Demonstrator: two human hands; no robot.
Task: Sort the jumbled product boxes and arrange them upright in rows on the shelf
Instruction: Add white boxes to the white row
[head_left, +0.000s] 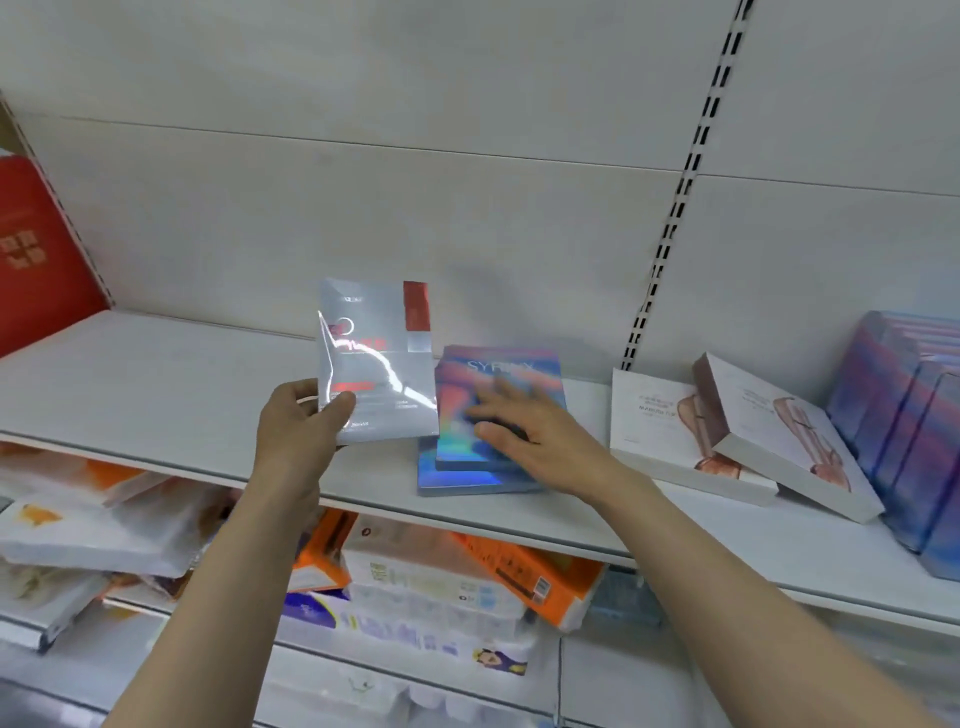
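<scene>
On the shelf (156, 384), the left hand (298, 431) pinches a glossy silver box (376, 358) by its lower corner — light, slick, probably stiff — while the right hand (530, 436) lies flat with straight fingers on stacked iridescent boxes (467, 467).

glossy silver box (376, 358), iridescent boxes (493, 421)

Silver box (376, 358) upright; iridescent boxes (488, 415) flat, stacked on shelf (156, 384).

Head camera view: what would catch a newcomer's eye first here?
The shiny silver box, held upright by the left hand above the white shelf, stands out most. Beside it, the right hand rests on a stack of iridescent blue boxes. Further right, two white boxes lie overlapping, one tilted.
</scene>
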